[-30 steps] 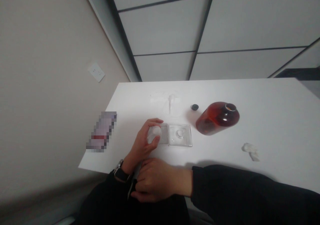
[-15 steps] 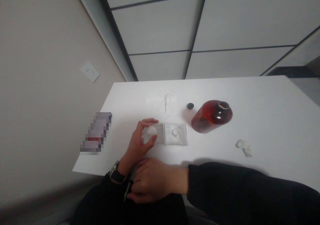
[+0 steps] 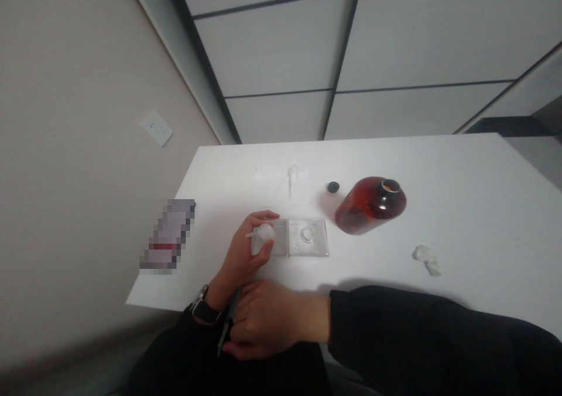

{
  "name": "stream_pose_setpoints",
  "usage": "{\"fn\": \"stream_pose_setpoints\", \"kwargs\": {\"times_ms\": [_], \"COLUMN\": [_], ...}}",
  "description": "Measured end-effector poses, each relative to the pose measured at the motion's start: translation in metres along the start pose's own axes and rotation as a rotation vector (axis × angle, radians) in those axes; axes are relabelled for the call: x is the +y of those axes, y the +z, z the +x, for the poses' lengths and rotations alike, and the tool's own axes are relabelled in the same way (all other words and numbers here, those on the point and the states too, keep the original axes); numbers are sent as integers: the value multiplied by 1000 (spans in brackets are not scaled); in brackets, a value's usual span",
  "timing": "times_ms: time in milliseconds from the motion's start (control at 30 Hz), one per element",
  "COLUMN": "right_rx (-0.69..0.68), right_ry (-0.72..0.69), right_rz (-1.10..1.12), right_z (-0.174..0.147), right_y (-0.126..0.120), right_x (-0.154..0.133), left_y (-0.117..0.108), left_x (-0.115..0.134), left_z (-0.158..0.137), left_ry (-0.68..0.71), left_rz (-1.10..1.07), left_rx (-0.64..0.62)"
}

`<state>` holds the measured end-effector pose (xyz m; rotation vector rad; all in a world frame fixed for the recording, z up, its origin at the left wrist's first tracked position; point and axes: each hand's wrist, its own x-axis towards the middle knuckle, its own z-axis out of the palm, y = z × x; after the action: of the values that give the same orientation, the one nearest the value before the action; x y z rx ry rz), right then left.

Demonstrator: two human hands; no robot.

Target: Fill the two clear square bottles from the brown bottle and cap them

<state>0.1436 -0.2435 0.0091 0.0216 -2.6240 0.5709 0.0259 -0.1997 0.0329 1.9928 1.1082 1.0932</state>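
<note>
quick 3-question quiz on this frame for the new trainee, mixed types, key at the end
1. True or false: the amber bottle has its cap on.
2. What does the left hand hold? A) white ball B) black cap C) crumpled tissue
3. Fill in: the right hand holds a thin metal tool near the left ____.

Key
1. False: its mouth is open, and the black cap lies apart on the table.
2. A: the white ball, at the left end of the clear tray. The crumpled tissue lies far right.
3. wrist, by the watch.
</note>
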Motion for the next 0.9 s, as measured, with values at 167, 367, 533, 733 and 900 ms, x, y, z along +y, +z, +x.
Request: {"fn": "stream_pose_setpoints", "kwargs": {"times_ms": [167,367,533,733,900], "right_rx": [-19,-49,-28,-37,-76], "right_ry": [2,8,-5,-25,1], "right_rz": [-6,13,20,32,-38], "right_z": [0,-1,0,1,2], "right_y": [-2,-2,-3,-1,-3], "right_x": [0,0,1,1,-3], "left_y": [0,2,2,4,-26], "left_x": [-2,-6,-4,-19,-5], "left_z": [1,1,-1,-5,7], "left_ry": [0,3,-66,-30,50], "left_rz": [-39,-91,-146,-111,-180], "left_rx": [5,14,31,39,397]}}
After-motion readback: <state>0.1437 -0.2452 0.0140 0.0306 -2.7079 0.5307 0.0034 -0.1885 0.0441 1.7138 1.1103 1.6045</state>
